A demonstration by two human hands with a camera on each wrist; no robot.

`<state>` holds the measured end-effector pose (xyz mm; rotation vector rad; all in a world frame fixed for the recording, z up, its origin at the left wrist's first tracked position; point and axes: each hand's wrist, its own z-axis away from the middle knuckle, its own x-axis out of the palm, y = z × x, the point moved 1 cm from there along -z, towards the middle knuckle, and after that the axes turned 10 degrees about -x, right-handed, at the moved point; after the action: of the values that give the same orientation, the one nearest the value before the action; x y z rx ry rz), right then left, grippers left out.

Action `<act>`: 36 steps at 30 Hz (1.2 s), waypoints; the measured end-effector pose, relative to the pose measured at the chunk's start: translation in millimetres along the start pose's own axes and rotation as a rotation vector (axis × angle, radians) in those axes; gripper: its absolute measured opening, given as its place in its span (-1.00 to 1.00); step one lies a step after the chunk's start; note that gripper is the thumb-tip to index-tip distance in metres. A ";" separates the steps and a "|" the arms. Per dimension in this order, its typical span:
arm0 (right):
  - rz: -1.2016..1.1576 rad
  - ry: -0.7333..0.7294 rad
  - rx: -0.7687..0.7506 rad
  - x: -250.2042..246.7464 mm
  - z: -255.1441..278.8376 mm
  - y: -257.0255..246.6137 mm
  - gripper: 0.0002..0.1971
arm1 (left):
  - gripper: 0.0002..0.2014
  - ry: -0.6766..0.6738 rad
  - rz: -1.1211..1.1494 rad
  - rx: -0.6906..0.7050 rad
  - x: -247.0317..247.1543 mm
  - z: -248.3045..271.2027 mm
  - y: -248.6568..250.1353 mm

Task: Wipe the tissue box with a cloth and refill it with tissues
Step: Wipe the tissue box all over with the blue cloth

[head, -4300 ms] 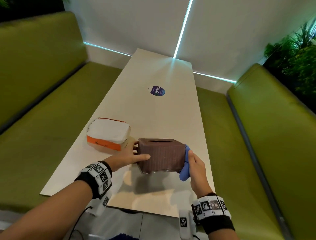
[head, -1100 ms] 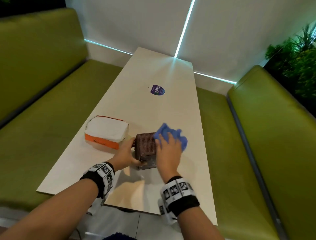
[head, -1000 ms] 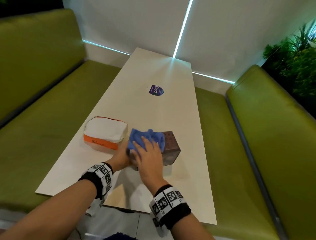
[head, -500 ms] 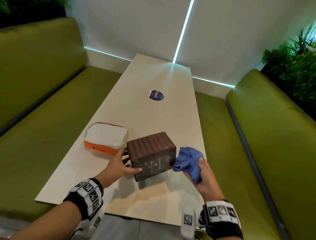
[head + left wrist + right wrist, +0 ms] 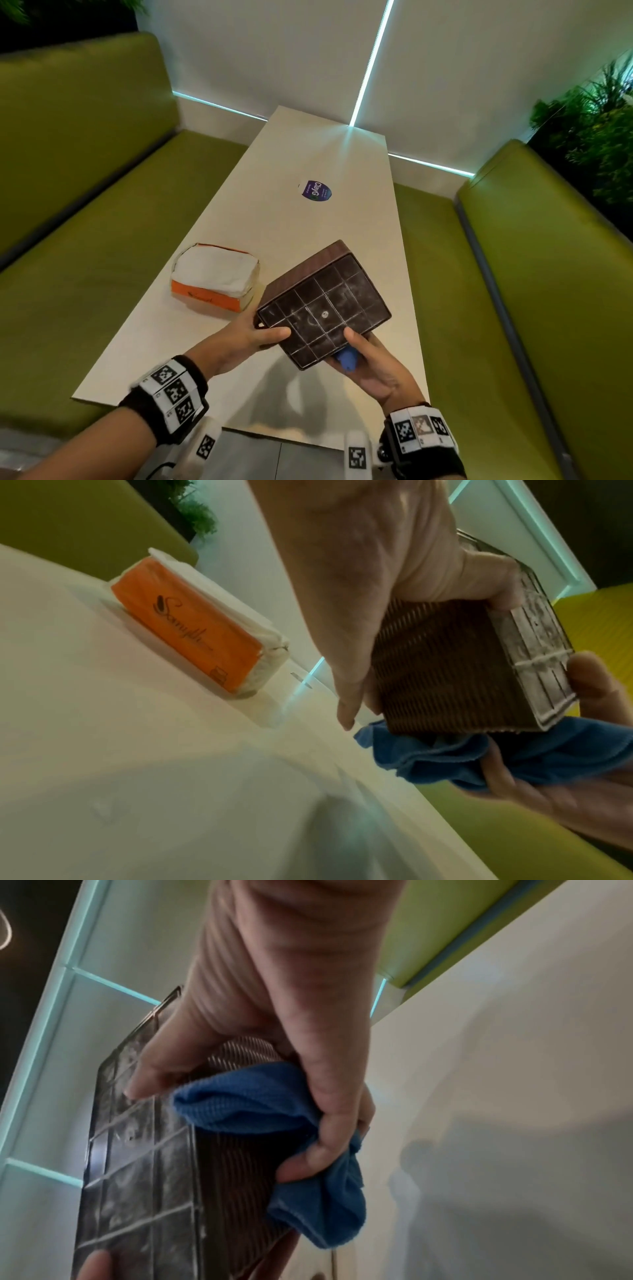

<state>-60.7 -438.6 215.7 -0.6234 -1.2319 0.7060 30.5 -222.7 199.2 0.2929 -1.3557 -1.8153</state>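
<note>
Tissue box [image 5: 322,303] tilts gridded base toward me above the table's [image 5: 239,219] near edge, my left hand [image 5: 246,337] gripping its left corner, my right hand [image 5: 371,368] pinching cloth [image 5: 346,361] against its underside.

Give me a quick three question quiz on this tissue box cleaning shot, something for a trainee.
1. True or false: the tissue box rests flat on the table.
2. Which hand holds the blue cloth? A left hand B right hand
3. Fill in: the face turned to the head camera is the box's dusty, gridded ____.

Key: 1 false, both hands hold it tilted above the table. 2 B, bunched against the box. 3 underside.
</note>
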 end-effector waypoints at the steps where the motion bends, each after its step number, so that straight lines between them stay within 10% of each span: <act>1: 0.048 -0.017 -0.008 -1.4 -2.0 -2.2 -0.08 | -0.03 -0.009 -0.045 -0.008 -1.5 3.5 4.1; 6: 0.416 -0.091 -0.070 0.3 -8.8 -20.5 -0.12 | 0.37 -0.043 -0.192 -0.036 -15.4 9.7 31.3; 13: 0.646 -0.031 -0.131 0.6 -12.8 -37.9 -0.08 | -0.06 0.047 -0.316 0.069 -3.5 -7.5 50.6; 17: 0.686 0.260 -0.493 16.6 0.3 -63.9 -0.23 | 0.06 0.219 -0.336 0.142 -2.4 -15.4 31.9; 21: 1.100 0.184 -0.786 72.2 -5.5 -39.4 -0.59 | 0.11 0.321 -0.343 0.231 12.8 -24.6 17.4; 25: 1.854 0.018 -0.576 84.3 -20.6 13.9 -0.49 | -0.08 0.290 -0.269 0.344 23.7 -27.9 14.3; 33: 1.800 0.240 -0.555 59.6 -45.6 -3.5 -0.45 | 0.04 0.324 -0.331 0.253 14.2 -38.9 3.9; 36: 1.925 0.062 -0.661 82.2 -29.4 27.2 -0.47 | -0.41 0.396 -0.417 0.270 12.2 -39.4 0.9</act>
<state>-21.2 -359.4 239.2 -2.4307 -0.4106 1.7637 47.6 -258.5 188.1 1.0890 -1.3140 -1.7663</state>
